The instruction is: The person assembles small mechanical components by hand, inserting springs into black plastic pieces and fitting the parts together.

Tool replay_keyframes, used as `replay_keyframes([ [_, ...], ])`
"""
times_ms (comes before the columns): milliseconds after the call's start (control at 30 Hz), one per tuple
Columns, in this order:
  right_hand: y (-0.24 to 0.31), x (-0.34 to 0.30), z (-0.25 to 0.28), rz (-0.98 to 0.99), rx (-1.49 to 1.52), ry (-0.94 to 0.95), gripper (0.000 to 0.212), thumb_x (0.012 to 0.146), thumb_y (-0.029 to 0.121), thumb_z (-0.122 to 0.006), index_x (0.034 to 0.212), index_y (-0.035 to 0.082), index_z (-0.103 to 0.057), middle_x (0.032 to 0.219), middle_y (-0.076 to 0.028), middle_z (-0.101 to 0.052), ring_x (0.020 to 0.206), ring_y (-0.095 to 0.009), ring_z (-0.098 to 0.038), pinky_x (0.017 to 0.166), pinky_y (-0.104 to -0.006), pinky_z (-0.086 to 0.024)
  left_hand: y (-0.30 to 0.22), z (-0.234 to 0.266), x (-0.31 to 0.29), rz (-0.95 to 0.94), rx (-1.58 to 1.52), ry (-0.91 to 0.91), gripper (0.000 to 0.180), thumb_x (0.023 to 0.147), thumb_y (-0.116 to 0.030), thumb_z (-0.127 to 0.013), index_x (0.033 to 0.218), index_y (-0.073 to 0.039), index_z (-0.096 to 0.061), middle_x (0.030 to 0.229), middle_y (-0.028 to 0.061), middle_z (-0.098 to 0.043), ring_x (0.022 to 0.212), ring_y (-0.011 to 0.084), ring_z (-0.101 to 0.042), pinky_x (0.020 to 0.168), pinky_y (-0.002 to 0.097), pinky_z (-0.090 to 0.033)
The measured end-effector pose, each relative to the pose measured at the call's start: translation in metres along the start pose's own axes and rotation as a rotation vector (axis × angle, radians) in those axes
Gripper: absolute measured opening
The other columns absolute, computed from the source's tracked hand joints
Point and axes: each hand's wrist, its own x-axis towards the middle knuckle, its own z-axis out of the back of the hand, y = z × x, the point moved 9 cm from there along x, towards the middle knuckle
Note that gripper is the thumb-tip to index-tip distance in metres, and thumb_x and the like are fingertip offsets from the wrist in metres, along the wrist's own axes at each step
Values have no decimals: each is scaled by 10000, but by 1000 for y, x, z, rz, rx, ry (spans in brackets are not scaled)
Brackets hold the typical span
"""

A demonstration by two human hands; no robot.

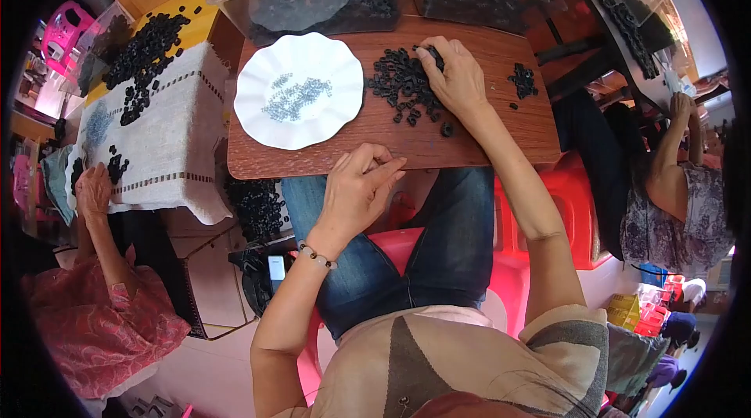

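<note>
Risk: right hand, fingers curled down into the pile of black rings mid-bench, could push strays off the near edge. Left hand pinches fingertips together, probably on 1 small part; too small to confirm. Rings: small, matte, loosely heaped.

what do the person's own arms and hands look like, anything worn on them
Both forearms are bare, entering from the lower edge. The left hand has a thin bead bracelet of pale and darker beads at the wrist. The right hand shows no ring, watch or glove. Short beige sleeves with a grey panel end above the elbows.
</note>
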Motion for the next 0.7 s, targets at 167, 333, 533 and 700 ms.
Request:
replay_keyframes([
  [167,17,-9,9,187,-11,-163,285,994,325,-642,1197,130,-681,1034,-126,-643,1005,-358,-561,838,-466,-485,1,1,1,-3,10,-19,235,844,-102,-772,1078,-82,-776,990,47,-632,733,202,-615,702,363,-458],
  [333,18,-16,8,188,27,-148,440,1004,412,-605,1332,124,-659,1236,-173,-659,1159,-371,-551,1001,-453,-428,-2,0,1,-2,23,-16,233,843,-107,-776,1074,-81,-779,980,47,-629,740,200,-613,706,362,-457],
  [533,-1,-12,7,64,530,90,577,1049,529,-466,1489,168,-562,1576,-274,-421,1490,-397,-367,1217,-451,-237,-3,-2,1,0,11,-10,229,841,-107,-777,1068,-78,-783,970,44,-626,738,197,-607,709,359,-456],
  [700,-8,-10,13,59,806,127,699,1075,606,-276,1555,137,-470,1664,-194,-302,1582,-307,-175,1262,-432,-133,-4,-1,0,0,8,-15,221,840,-99,-776,1059,-78,-788,962,40,-627,723,191,-602,707,356,-452],
])
